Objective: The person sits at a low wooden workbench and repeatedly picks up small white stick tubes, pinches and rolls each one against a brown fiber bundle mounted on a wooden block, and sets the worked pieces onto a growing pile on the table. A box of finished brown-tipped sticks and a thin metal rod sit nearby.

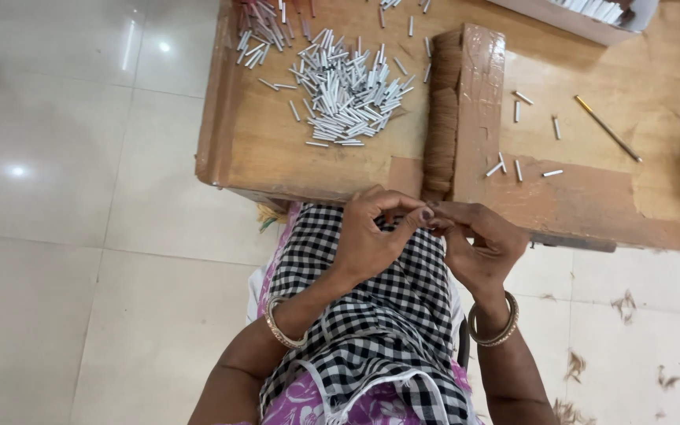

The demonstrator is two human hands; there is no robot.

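Note:
My left hand [375, 236] and my right hand [478, 244] meet fingertip to fingertip over my lap, just below the near edge of a low wooden table [277, 149]. Both pinch something very small between the fingertips; it is too small to tell what it is. A black-and-white checked cloth [371, 315] covers my lap under the hands. On the table, a bundle of brown fibres [440, 126] lies against an upright wooden block [478, 102]. A heap of several short silver tubes [348, 94] lies to the left of it.
A few loose silver tubes [517, 165] lie right of the block, and a thin yellow-tipped stick [607, 130] lies further right. A white box [592, 16] stands at the table's far edge. Brown fibre scraps [623, 303] litter the pale tiled floor [57, 197].

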